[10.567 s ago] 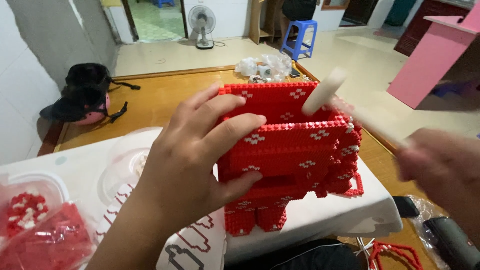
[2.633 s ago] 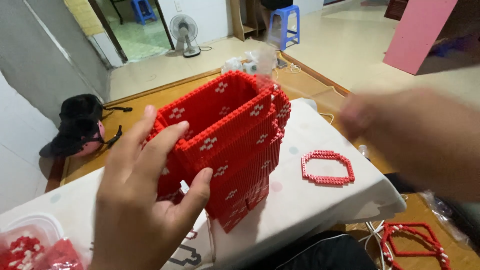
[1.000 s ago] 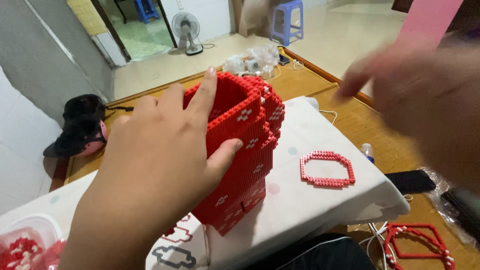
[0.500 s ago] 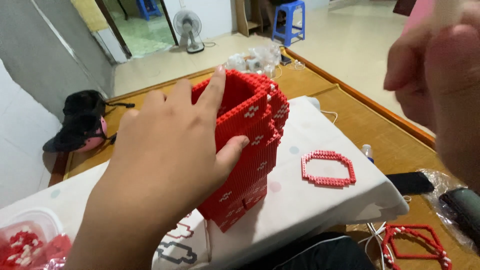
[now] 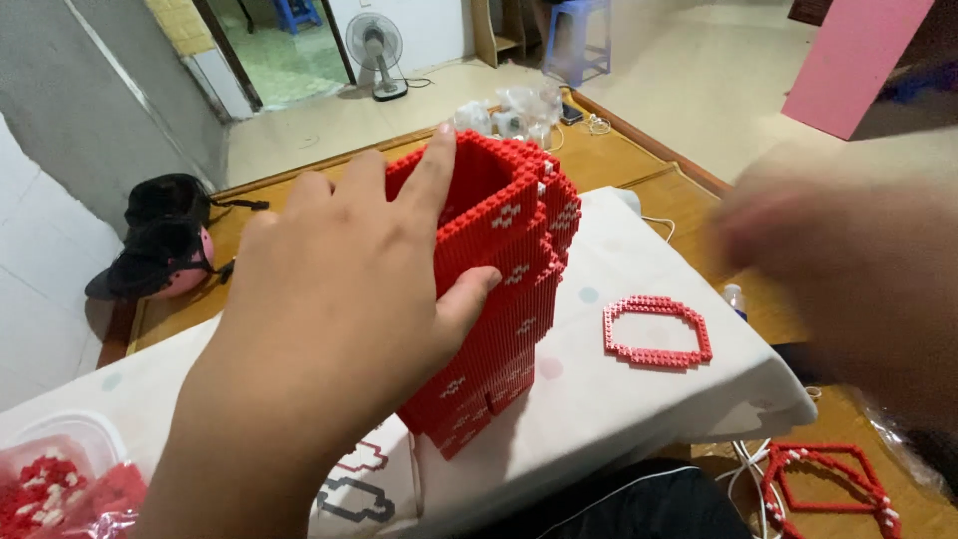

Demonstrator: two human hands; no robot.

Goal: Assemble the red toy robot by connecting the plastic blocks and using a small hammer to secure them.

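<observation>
The left hand [image 5: 339, 299] is gripping a tall, hollow red block tower [image 5: 499, 289] dotted with small white patterns; its fingers [image 5: 429, 190] are spreading wide over the near wall and rim while the thumb is pressing against the front face. The tower is standing upright near the middle of the tabletop [image 5: 639, 399], which is wearing a white cloth with faint coloured dots. The right hand [image 5: 848, 279] is hovering at the right edge, heavily blurred, so whether its fingers are spread or closed cannot be told; it is touching nothing visible.

A flat red block ring [image 5: 657, 331] is lying on the cloth just right of the tower, apart from it. A clear tub of red pieces [image 5: 50, 479] is sitting at the near left corner. Another red ring outline [image 5: 828, 489] is lying on the wooden floor [image 5: 619, 160] below the tabletop's right edge, beside white cables. Farther back, a black bag [image 5: 160, 240] is resting by the grey wall, a standing fan [image 5: 374, 50] is facing in from the doorway, a blue stool [image 5: 579, 35] is standing on the tiled floor, and a pink board [image 5: 858, 60] is leaning at the upper right.
</observation>
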